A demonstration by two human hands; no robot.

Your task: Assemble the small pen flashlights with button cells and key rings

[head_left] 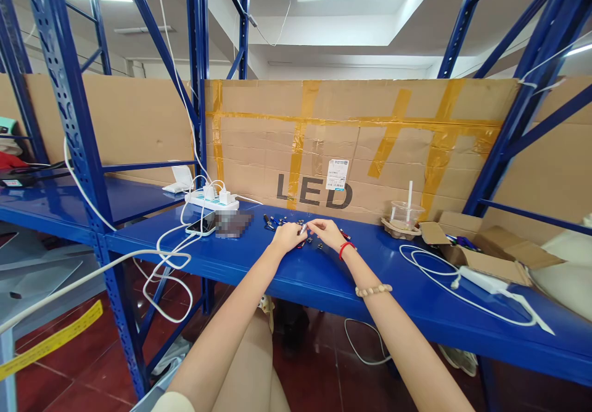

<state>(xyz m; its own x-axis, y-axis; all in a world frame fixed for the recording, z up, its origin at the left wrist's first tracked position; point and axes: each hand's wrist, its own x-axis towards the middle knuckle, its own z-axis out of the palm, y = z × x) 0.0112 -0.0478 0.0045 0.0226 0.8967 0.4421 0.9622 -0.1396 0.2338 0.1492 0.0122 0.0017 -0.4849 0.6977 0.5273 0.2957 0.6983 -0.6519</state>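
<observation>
Both hands meet over the blue shelf top (296, 274), near its back edge. My left hand (287, 237) is closed, its fingers pinching a small whitish piece (303, 229) too small to name. My right hand (328, 233) reaches that piece from the other side, thumb and fingertips drawn together; whether they hold anything is too small to make out. Around the hands lie several small dark and metallic parts (320, 246), with more blue and black ones (271, 222) behind my left hand.
A white power strip (197, 201) with plugs, looping white cables (160, 239) and a phone (201, 224) are on the left. A plastic cup (406, 213) in a carton holder, an open cardboard box (493, 264) and a white corded device (483, 280) stand right. Taped cardboard (259, 147) walls the back.
</observation>
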